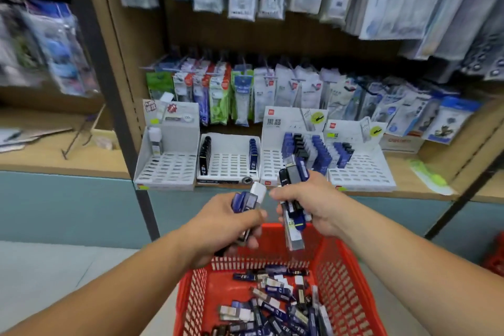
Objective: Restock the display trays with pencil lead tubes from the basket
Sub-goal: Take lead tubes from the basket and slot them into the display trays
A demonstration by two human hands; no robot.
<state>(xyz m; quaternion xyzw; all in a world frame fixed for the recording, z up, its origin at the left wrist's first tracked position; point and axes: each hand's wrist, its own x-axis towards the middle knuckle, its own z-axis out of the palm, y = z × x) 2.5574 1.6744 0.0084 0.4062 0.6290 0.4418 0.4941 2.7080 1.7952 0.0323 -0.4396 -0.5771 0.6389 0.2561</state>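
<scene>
A red plastic basket (341, 275) at the bottom centre holds several loose pencil lead tubes (272, 305), blue, black and white. Above it, my left hand (229, 226) grips a few tubes, blue and white-capped (249, 196). My right hand (308, 199) grips a bunch of blue and black tubes (294, 172) that stick out above and below the fist. Both hands are close together in front of the shelf edge. Several white slotted display trays (229, 165) stand on the shelf; the right two (362, 169) hold rows of blue and black tubes, the left ones are mostly bare.
Packaged stationery hangs in rows behind and above the trays (245, 90). A dark upright post (122, 128) divides the shelving on the left. The wooden shelf (409, 185) carries a green packet at right. Another red basket corner (495, 256) shows at far right.
</scene>
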